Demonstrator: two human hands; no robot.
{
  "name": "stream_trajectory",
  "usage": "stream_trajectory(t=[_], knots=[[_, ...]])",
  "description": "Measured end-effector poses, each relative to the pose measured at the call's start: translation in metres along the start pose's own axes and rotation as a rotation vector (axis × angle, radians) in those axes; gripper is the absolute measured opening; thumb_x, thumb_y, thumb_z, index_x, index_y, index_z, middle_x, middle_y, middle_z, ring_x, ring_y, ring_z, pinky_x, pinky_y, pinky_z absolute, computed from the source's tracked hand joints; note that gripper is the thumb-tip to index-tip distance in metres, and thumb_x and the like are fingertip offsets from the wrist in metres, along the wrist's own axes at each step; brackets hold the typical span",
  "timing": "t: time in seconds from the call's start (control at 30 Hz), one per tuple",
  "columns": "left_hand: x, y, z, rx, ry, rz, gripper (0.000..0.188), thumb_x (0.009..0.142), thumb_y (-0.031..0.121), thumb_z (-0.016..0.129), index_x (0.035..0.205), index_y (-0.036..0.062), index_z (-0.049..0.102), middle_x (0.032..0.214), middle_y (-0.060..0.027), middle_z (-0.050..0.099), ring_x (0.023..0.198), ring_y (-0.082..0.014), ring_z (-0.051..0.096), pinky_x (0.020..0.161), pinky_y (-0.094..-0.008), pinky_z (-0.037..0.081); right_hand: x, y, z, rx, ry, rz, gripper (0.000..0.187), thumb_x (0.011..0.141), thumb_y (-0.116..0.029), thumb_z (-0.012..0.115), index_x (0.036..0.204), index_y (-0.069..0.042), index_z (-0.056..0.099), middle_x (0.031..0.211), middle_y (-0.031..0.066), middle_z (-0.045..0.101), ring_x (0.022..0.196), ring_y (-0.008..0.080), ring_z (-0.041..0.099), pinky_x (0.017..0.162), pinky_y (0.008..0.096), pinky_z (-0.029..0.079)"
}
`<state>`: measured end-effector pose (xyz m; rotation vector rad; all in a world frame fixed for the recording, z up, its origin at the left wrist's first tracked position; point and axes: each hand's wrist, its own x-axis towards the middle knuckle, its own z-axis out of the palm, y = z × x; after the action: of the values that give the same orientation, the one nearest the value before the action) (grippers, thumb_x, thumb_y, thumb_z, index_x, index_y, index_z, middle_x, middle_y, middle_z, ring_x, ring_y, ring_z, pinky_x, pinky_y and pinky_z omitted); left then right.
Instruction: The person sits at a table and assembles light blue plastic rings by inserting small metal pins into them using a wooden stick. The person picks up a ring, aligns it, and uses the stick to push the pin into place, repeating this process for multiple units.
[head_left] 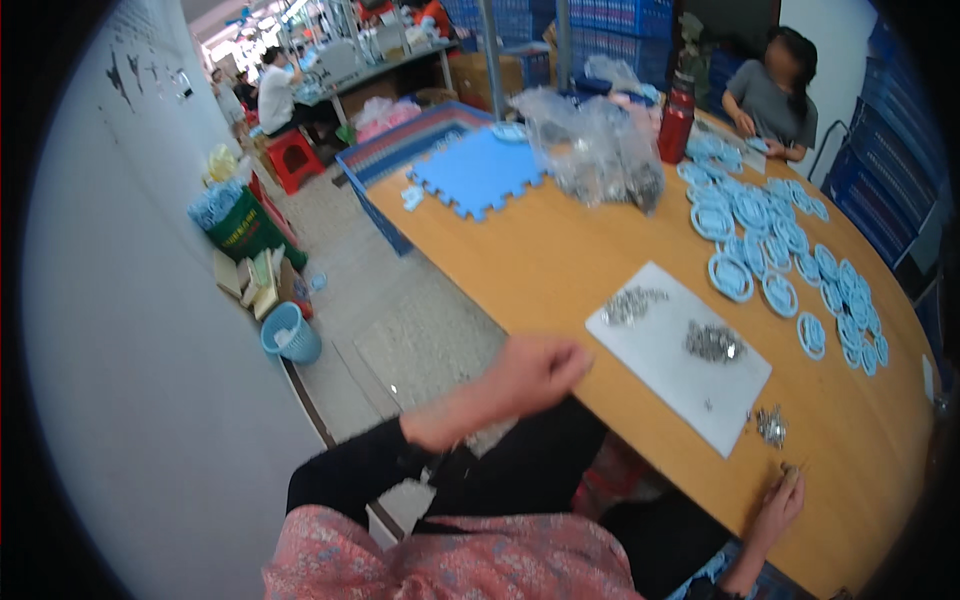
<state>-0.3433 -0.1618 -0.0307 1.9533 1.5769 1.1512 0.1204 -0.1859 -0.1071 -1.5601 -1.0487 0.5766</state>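
My left hand [535,378] is raised beside the table's near edge, left of a white board [665,375]. Its fingers are curled closed and slightly blurred; whatever they hold, if anything, is hidden. Low on the right, my right hand [778,508] is at the tabletop, fingertips pinched on a small brownish thing too small to name. Just beyond those fingertips lies a little pile of shiny metal pieces [771,426]. Two more heaps of small metal parts rest on the board: a loose one [632,305] at its far left and a denser one [714,342] to the right.
Many light-blue oval plastic pieces [752,210] spread over the table's right side. Farther back are a clear bag [590,140], a red bottle [677,122] and a blue foam mat [478,172]. Another person [775,95] sits across. A blue bin [292,335] stands on the floor.
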Motion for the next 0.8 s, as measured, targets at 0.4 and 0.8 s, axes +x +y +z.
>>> stream_trajectory(t=[0.4,0.8], knots=[[0.124,-0.061,0.007,-1.549,-0.080,-0.528,0.024,0.096,0.035,0.063,0.084,0.0169,0.055,0.063,0.0061,0.038,0.056,-0.0096,0.038,0.051,-0.0233,0.032,0.009,0.014,-0.003,-0.040,-0.072,-0.185,0.033,0.107,-0.030,0.049,0.108,-0.001,0.065,0.072,-0.0055,0.044,0.057,0.0012,0.035,0.048,0.0197,0.026],[0.101,-0.121,0.027,-1.793,0.009,-0.435,0.019,0.100,0.029,0.058,0.092,0.0116,0.058,0.070,0.0025,0.045,0.065,-0.0115,0.045,0.057,-0.0241,0.041,0.005,0.004,0.005,0.003,-0.054,-0.142,0.030,0.106,-0.028,0.051,0.111,-0.002,0.066,0.073,-0.0063,0.044,0.059,0.0003,0.035,0.049,0.0192,0.025]])
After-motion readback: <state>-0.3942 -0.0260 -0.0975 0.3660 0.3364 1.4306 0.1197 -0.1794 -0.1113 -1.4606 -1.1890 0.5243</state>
